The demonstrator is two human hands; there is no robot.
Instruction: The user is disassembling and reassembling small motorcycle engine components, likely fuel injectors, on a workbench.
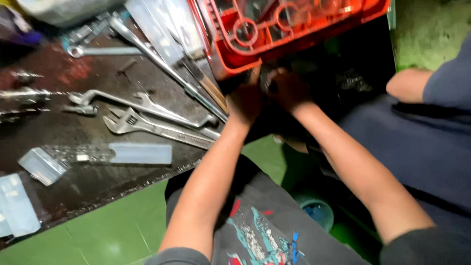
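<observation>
My left hand (244, 99) and my right hand (288, 88) reach forward side by side under the near edge of a red plastic crate (293, 14). Both sets of fingers curl around a small dark part (268, 81) in the shadow below the crate. What the part is stays too dark to tell. My forearms run down to my lap, where I wear dark printed shorts (256, 244).
Several spanners (149, 120) and a long ratchet handle (167, 64) lie on a dark greasy board (49, 149) at left, with clear plastic cases (3, 207). Another person's arm (413, 84) and dark blue clothing fill the right. Green floor tiles (109, 246) lie below.
</observation>
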